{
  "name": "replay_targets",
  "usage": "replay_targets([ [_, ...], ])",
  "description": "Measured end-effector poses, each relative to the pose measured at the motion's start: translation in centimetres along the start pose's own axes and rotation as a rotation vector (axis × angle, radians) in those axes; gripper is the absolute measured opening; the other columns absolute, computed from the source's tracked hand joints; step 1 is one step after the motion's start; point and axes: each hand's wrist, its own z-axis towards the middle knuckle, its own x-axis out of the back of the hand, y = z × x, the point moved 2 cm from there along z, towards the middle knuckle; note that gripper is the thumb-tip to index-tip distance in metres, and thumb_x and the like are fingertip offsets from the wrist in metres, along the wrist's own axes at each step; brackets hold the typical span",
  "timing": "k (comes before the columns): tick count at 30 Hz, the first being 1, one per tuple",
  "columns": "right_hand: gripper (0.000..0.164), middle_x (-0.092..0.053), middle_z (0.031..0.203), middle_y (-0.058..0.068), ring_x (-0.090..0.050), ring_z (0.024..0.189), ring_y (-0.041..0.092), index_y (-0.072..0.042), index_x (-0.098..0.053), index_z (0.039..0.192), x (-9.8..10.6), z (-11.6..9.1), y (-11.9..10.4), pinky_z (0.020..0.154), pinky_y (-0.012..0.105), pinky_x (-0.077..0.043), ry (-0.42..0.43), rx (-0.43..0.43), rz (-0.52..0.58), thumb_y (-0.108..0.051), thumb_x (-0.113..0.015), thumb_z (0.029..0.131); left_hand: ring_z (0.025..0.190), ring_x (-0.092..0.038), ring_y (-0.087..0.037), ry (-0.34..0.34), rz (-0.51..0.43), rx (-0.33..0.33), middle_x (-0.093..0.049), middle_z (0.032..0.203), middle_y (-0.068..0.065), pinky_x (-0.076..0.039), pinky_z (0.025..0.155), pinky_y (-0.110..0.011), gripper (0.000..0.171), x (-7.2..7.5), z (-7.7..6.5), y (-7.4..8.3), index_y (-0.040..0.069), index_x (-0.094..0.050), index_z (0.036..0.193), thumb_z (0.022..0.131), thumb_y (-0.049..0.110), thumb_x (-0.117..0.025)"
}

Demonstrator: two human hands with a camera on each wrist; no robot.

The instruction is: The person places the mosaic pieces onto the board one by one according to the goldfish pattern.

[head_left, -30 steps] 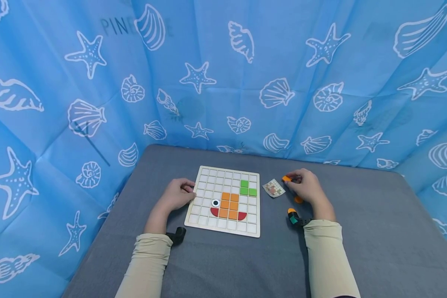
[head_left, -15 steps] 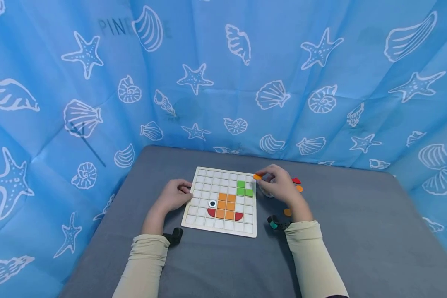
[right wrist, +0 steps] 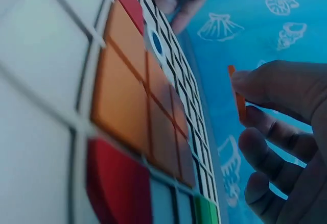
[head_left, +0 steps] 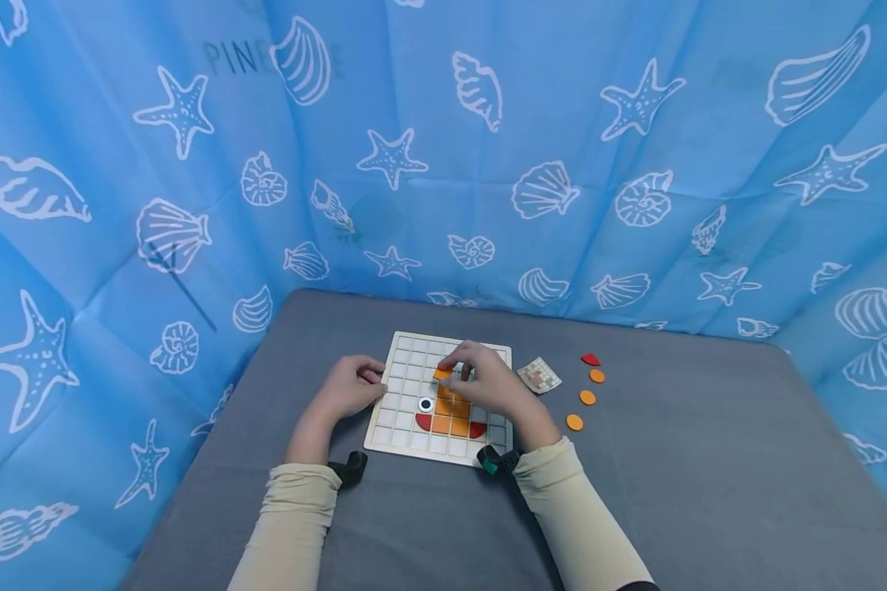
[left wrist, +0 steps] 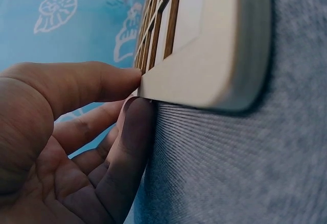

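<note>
A white grid board (head_left: 402, 440) with wooden dividers lies flat on the grey table. My left hand (head_left: 349, 386) pinches its left edge, thumb on top and fingers at the side, as the left wrist view shows. Over the board, my right hand (head_left: 488, 382) pinches a thin orange tile (right wrist: 238, 94) between thumb and fingertips; it stands clear of the grid, seen edge-on. Below it sit a block of orange square tiles (right wrist: 122, 104), two red rounded pieces (head_left: 424, 421) and a round eye piece (head_left: 425, 405). Green tiles (right wrist: 205, 211) are mostly hidden behind my right hand.
Right of the board lies a small pattern card (head_left: 540, 376). Beyond it are a red piece (head_left: 590, 359) and a row of orange discs (head_left: 587, 397) on the grey table (head_left: 710, 460). A blue curtain (head_left: 429, 271) with shell prints hangs behind.
My right hand has moved left from the loose pieces, past the card, to above the board, carrying the orange tile. The card and orange discs are uncovered. My left hand stays on the board's edge.
</note>
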Motion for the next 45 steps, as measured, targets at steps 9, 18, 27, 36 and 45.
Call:
replay_targets([
  [9,0.020,-0.070,0.113,0.003,-0.059,0.080,0.015,-0.011,-0.080,0.116,-1.6,1.0,-0.3,0.070,0.030,-0.052,-0.043,-0.018,-0.024,-0.015,-0.079,0.097,0.081,-0.062,-0.020,0.003,-0.004,0.003,-0.067,0.102,-0.012,-0.052,0.073,-0.035,0.036,-0.2,0.4,-0.1,0.001,-0.070,0.129,0.094,0.008,-0.073],
  [18,0.019,-0.068,0.111,0.000,-0.058,0.078,0.014,-0.014,-0.080,0.116,-2.5,1.3,0.1,0.071,0.030,-0.052,-0.082,-0.045,-0.065,-0.016,-0.077,0.098,0.082,-0.063,-0.020,-0.001,-0.011,0.004,-0.067,0.103,-0.012,-0.052,0.074,-0.034,0.037,-0.2,0.5,-0.2,0.001,-0.070,0.130,0.094,0.008,-0.073],
  [27,0.018,-0.068,0.110,-0.002,-0.058,0.078,0.014,-0.016,-0.080,0.116,-2.7,1.4,0.2,0.071,0.030,-0.051,-0.085,-0.042,-0.089,-0.016,-0.077,0.098,0.083,-0.062,-0.020,0.008,0.002,0.011,-0.067,0.102,-0.012,-0.051,0.076,-0.035,0.035,-0.2,0.5,-0.1,0.002,-0.070,0.129,0.094,0.009,-0.074],
  [36,0.019,-0.069,0.111,-0.002,-0.058,0.080,0.014,-0.015,-0.079,0.117,-2.7,1.4,0.2,0.073,0.032,-0.051,-0.081,-0.035,-0.085,-0.015,-0.077,0.098,0.083,-0.063,-0.021,0.010,0.009,0.015,-0.067,0.102,-0.012,-0.051,0.075,-0.034,0.035,-0.2,0.4,-0.2,0.003,-0.071,0.129,0.094,0.009,-0.074],
  [45,0.019,-0.069,0.109,-0.001,-0.058,0.080,0.015,-0.016,-0.079,0.118,-2.8,1.4,0.4,0.072,0.032,-0.051,-0.091,-0.044,-0.084,-0.013,-0.075,0.099,0.083,-0.062,-0.021,0.004,0.003,0.019,-0.066,0.102,-0.012,-0.051,0.073,-0.033,0.035,-0.3,0.3,-0.3,0.002,-0.070,0.128,0.094,0.009,-0.074],
])
